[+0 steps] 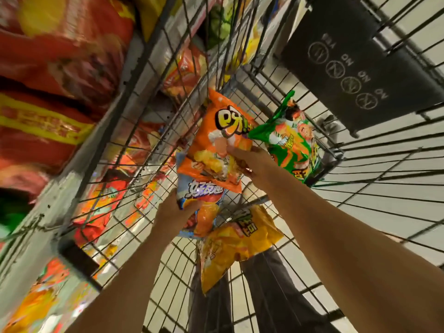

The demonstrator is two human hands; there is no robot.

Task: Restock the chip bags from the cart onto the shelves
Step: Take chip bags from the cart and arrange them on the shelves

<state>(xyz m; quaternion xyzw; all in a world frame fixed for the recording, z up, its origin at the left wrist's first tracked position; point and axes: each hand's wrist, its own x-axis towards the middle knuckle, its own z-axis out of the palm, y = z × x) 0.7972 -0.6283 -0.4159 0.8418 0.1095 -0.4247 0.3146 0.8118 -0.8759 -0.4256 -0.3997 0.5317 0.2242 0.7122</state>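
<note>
I look down into a wire cart (360,188). My right hand (249,159) grips an orange chip bag (216,140) by its right edge, holding it up in the middle of the cart. My left hand (173,212) holds a blue and orange bag (201,207) just below it; the two bags overlap. A green bag (295,143) lies against the cart's far side, to the right of my right hand. A yellow bag (235,241) lies low in the cart under both arms.
Shelves (62,188) on the left hold red and orange snack bags (48,68), seen partly through the cart's wire side. A dark fold-out seat panel (360,56) with printed symbols is at the upper right. Pale floor shows below the wires.
</note>
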